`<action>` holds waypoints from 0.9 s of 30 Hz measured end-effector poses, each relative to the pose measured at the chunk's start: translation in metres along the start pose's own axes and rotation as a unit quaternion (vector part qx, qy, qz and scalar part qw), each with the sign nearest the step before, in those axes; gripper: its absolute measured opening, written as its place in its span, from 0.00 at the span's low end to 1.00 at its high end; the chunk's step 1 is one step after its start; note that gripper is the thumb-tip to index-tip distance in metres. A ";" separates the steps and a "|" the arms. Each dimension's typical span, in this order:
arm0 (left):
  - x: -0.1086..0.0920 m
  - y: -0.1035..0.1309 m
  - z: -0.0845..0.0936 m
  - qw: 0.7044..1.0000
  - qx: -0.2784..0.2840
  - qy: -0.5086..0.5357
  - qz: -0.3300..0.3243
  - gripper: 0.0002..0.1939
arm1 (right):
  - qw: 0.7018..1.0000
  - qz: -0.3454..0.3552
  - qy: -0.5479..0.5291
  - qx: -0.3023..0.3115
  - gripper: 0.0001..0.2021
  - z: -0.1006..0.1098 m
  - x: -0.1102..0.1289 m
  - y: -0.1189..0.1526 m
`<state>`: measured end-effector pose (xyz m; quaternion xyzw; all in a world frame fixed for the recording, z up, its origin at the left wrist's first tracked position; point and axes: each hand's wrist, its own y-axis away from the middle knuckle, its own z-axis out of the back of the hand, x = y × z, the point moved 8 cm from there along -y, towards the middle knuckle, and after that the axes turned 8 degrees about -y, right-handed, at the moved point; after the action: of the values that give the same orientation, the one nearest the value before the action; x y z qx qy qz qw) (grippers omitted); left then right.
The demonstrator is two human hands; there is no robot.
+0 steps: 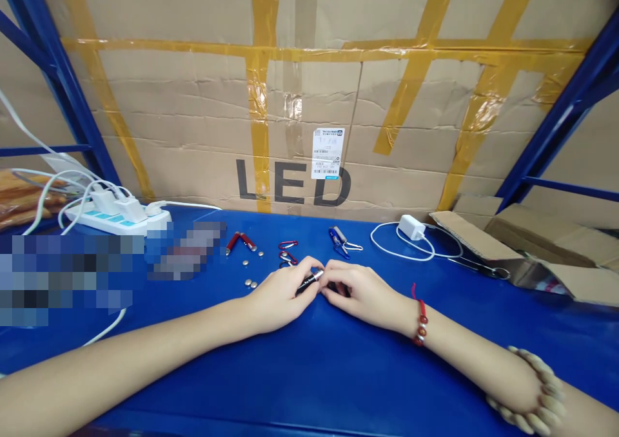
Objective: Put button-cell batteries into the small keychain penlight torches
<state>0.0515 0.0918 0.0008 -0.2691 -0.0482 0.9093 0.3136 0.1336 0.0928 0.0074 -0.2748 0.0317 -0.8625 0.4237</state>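
My left hand (283, 295) is closed around a small black cylinder (309, 281) with a shiny end, at the middle of the blue table. My right hand (360, 292) meets it at that shiny end, its fingers bent together, with something dark partly hidden beneath them. Behind my left hand lie red carabiners (288, 245). Two red cylinders (247, 242) rest farther left, with several small silver button cells (245, 263) near them. Blue and silver cylinders with a carabiner (339, 238) lie behind my right hand.
A white power strip (116, 218) with plugs and cables stands at the back left. A white charger (411, 227) with its cable lies back right, near an open cardboard box (532, 250). A large taped carton (193, 121) stands behind the table (300, 372).
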 end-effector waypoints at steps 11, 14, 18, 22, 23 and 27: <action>0.000 -0.001 -0.001 1.000 0.013 -0.008 0.007 0.13 | 1.000 0.001 0.012 -0.001 0.08 0.000 -0.001 0.001; -0.002 -0.001 -0.001 1.000 0.013 -0.003 -0.006 0.12 | 1.000 0.003 0.012 -0.003 0.08 0.000 -0.001 0.001; -0.002 -0.001 -0.002 1.000 0.015 0.000 -0.011 0.13 | 1.000 0.005 0.012 -0.004 0.07 0.000 -0.002 0.001; -0.001 -0.001 -0.002 1.000 0.018 -0.012 -0.006 0.14 | 1.000 0.008 0.012 -0.005 0.07 0.000 -0.002 0.001; -0.001 -0.001 -0.003 1.000 0.017 -0.014 -0.005 0.14 | 1.000 0.010 0.011 -0.005 0.07 0.000 -0.002 0.001; -0.001 -0.001 -0.002 1.000 0.013 -0.023 -0.004 0.13 | 1.000 0.008 0.007 0.000 0.07 -0.001 -0.003 0.001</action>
<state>0.0540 0.0915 -0.0001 -0.2439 -0.0448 0.9146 0.3194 0.1356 0.0944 0.0045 -0.2684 0.0371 -0.8612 0.4300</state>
